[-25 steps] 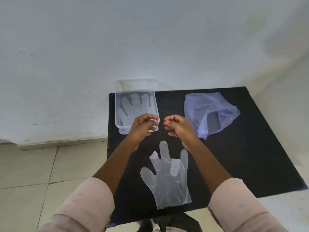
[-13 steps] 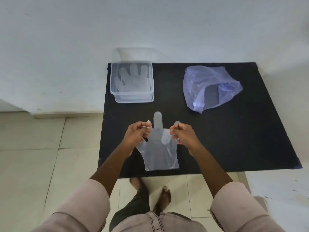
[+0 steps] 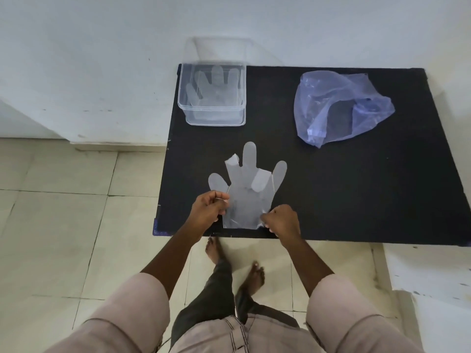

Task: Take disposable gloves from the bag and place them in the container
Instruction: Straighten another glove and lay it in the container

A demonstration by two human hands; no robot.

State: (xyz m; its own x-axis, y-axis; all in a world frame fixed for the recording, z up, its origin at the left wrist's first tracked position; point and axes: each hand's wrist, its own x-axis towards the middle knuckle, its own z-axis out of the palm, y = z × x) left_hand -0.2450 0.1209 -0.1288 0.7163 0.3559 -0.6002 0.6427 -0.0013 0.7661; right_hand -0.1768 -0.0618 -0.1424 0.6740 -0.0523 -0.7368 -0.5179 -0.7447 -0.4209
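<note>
A black table [image 3: 356, 200] stood against the white wall. On it lay a clear container [image 3: 212, 115], a crumpled bluish bag [image 3: 339, 108] and a flat disposable glove [image 3: 248, 194].

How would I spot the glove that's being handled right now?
Find the black table. At its near edge, both hands pinch a flat clear glove by its cuff. Unlike the glove in the clear box, it lies on the bare tabletop.
</note>
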